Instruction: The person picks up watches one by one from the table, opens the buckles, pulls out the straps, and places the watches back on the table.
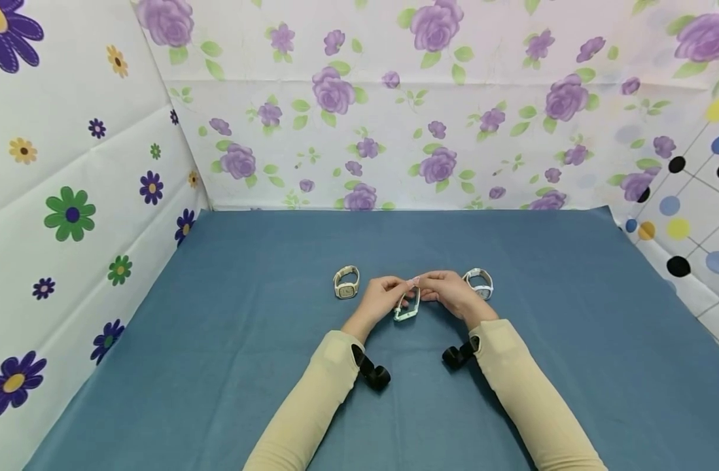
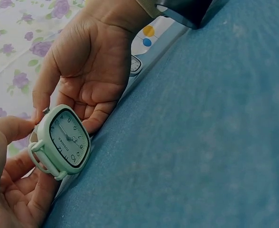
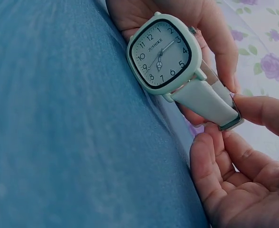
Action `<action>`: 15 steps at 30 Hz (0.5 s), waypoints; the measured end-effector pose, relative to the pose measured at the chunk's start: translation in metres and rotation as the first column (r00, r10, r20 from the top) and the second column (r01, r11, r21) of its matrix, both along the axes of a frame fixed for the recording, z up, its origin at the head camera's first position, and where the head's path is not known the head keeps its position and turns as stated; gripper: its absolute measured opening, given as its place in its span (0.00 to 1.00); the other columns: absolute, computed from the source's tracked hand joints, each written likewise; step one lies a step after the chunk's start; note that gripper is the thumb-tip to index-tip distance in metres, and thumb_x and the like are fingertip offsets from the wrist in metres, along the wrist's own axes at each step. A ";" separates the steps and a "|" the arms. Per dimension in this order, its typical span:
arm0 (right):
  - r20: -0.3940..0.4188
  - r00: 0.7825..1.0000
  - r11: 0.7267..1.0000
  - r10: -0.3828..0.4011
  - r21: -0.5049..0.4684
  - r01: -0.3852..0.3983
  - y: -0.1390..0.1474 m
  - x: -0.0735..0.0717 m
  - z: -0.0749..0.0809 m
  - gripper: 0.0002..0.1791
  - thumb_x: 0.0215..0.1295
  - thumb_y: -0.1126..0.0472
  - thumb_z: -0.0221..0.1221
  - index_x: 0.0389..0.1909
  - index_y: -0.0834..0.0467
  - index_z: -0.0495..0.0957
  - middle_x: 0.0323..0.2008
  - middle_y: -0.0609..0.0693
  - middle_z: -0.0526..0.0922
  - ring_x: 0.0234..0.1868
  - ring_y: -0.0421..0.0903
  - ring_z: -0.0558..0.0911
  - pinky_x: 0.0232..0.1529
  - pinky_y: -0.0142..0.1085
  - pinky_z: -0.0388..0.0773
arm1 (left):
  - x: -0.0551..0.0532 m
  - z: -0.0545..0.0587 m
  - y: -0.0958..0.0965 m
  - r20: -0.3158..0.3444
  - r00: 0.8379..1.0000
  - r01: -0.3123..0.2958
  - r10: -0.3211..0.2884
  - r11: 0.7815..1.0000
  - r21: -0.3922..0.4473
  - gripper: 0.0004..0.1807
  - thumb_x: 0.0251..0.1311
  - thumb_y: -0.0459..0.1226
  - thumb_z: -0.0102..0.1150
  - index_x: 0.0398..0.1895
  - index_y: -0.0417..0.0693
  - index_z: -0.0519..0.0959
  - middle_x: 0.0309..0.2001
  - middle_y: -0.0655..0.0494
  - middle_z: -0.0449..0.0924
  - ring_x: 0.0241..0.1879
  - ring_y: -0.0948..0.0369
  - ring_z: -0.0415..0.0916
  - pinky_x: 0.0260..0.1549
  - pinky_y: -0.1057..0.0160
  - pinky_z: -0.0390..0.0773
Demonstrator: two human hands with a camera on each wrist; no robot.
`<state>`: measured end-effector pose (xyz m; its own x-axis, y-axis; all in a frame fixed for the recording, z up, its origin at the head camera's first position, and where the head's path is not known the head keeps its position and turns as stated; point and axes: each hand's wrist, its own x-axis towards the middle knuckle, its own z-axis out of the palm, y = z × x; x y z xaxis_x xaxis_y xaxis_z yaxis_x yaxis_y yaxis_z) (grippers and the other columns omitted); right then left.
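Note:
A mint-green wristwatch [image 1: 406,315] with a squarish case hangs by its strap between my two hands. My left hand [image 1: 384,296] and right hand [image 1: 450,291] meet at the top of the strap, thumbs and fingers pinching it. In the right wrist view, the watch dial [image 3: 161,54] faces the camera, and the pale strap [image 3: 208,102] runs to a metal buckle [image 3: 231,122] by my right fingertips. The left wrist view shows the dial [image 2: 69,138] tilted and the crown [image 2: 46,110] near my right fingertips. Fingers partly hide the strap's ends.
On the blue cloth [image 1: 265,392], a beige-yellow watch [image 1: 346,290] stands left of my hands. A white watch [image 1: 483,291] stands just beyond my right hand. Floral sheets [image 1: 383,124] rise behind and at the left, a dotted one [image 1: 701,242] at the right.

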<state>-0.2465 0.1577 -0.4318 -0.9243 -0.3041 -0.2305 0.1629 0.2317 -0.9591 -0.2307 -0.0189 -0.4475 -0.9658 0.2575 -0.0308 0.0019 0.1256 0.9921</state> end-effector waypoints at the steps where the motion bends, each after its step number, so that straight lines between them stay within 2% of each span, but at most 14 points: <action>1: 0.004 1.000 1.000 0.000 0.000 0.000 0.000 0.000 -0.001 0.23 0.71 0.60 0.52 0.59 0.72 0.70 0.49 0.57 0.77 0.37 0.38 0.79 0.49 0.37 0.78 | 0.001 0.002 0.000 0.006 1.000 0.006 -0.006 1.000 -0.001 0.17 0.67 0.42 0.55 0.43 0.34 0.82 0.39 0.36 0.83 0.27 0.59 0.80 0.26 0.68 0.77; 2: 0.005 1.000 1.000 0.002 -0.004 -0.002 0.001 0.000 -0.001 0.22 0.71 0.60 0.52 0.58 0.72 0.70 0.49 0.56 0.77 0.38 0.38 0.79 0.49 0.37 0.78 | 0.003 0.005 -0.001 0.009 1.000 0.014 -0.014 1.000 0.001 0.17 0.67 0.41 0.55 0.43 0.33 0.81 0.40 0.35 0.83 0.27 0.59 0.80 0.27 0.69 0.77; 6: 0.019 1.000 0.999 -0.005 -0.033 0.006 0.001 -0.001 -0.001 0.20 0.71 0.59 0.53 0.54 0.71 0.73 0.40 0.48 0.79 0.37 0.38 0.79 0.48 0.35 0.77 | 0.002 0.005 -0.002 0.014 1.000 0.021 -0.021 1.000 0.002 0.17 0.67 0.40 0.54 0.43 0.32 0.82 0.39 0.34 0.83 0.25 0.62 0.80 0.28 0.67 0.79; 8: 0.019 1.000 0.998 -0.020 -0.054 0.021 0.000 -0.002 0.000 0.19 0.70 0.60 0.53 0.53 0.71 0.74 0.36 0.45 0.79 0.35 0.38 0.78 0.46 0.34 0.77 | 0.001 0.004 -0.001 0.014 1.000 0.005 -0.005 1.000 0.010 0.16 0.67 0.40 0.55 0.42 0.33 0.82 0.38 0.36 0.84 0.24 0.65 0.79 0.29 0.67 0.80; 9: 0.019 0.999 0.998 -0.028 -0.063 0.029 -0.001 -0.002 0.001 0.19 0.70 0.60 0.53 0.53 0.71 0.74 0.34 0.44 0.79 0.35 0.38 0.78 0.45 0.33 0.77 | -0.001 0.001 0.000 0.014 1.000 -0.008 0.008 1.000 0.012 0.16 0.66 0.41 0.56 0.42 0.34 0.83 0.37 0.38 0.84 0.25 0.65 0.80 0.30 0.66 0.81; 15: 0.036 0.996 0.991 -0.087 -0.098 0.090 -0.004 0.001 0.001 0.19 0.69 0.63 0.52 0.53 0.73 0.73 0.30 0.42 0.80 0.32 0.37 0.79 0.42 0.30 0.78 | 0.001 0.001 0.005 0.054 0.996 -0.078 0.078 0.997 0.008 0.15 0.65 0.41 0.58 0.40 0.37 0.84 0.34 0.42 0.86 0.25 0.65 0.82 0.33 0.64 0.83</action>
